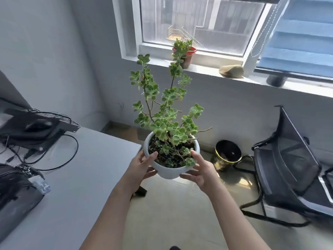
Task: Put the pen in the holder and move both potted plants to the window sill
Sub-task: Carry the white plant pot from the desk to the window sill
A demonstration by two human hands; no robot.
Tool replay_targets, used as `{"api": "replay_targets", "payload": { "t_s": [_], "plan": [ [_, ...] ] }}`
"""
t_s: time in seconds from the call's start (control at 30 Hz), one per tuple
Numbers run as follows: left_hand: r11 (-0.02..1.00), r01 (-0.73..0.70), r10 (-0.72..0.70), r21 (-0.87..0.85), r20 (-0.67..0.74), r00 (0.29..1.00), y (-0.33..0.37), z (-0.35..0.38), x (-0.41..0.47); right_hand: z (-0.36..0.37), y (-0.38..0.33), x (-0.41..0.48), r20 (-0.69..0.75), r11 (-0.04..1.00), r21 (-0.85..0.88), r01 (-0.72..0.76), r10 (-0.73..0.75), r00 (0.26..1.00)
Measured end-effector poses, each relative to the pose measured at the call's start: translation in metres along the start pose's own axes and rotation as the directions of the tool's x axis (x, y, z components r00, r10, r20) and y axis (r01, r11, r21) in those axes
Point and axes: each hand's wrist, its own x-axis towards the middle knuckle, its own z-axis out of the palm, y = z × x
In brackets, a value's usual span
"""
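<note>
I hold a white round pot (170, 173) with a tall green leafy plant in mid-air, past the desk's corner and over the floor. My left hand (142, 166) grips the pot's left side, thumb on the rim. My right hand (200, 168) grips its right side, thumb over the rim. A second, smaller plant in a red pot (187, 56) stands on the window sill (203, 69), partly hidden behind the held plant's top stems. No pen or holder is in view.
A grey desk (90, 168) at left carries a mouse, cables and a black bag. A tan roll (231, 70) and a dark object (276, 80) lie on the sill. A black bin (227, 154) and a black mesh chair (288, 159) stand below the window.
</note>
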Motion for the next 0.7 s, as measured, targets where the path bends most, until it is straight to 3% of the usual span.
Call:
{"api": "replay_targets", "payload": {
  "t_s": [0.37, 0.7],
  "plan": [
    [0.999, 0.003, -0.006, -0.043, -0.084, 0.996, 0.024, 0.009, 0.088, 0.008, -0.047, 0.096, 0.044, 0.999, -0.020, -0.029, 0.030, 0.999],
    [0.997, -0.010, 0.004, -0.078, -0.074, 0.997, 0.074, -0.006, 0.212, 0.053, -0.105, 0.205, -0.010, 1.000, -0.005, -0.024, 0.024, 1.000]
  ]
}}
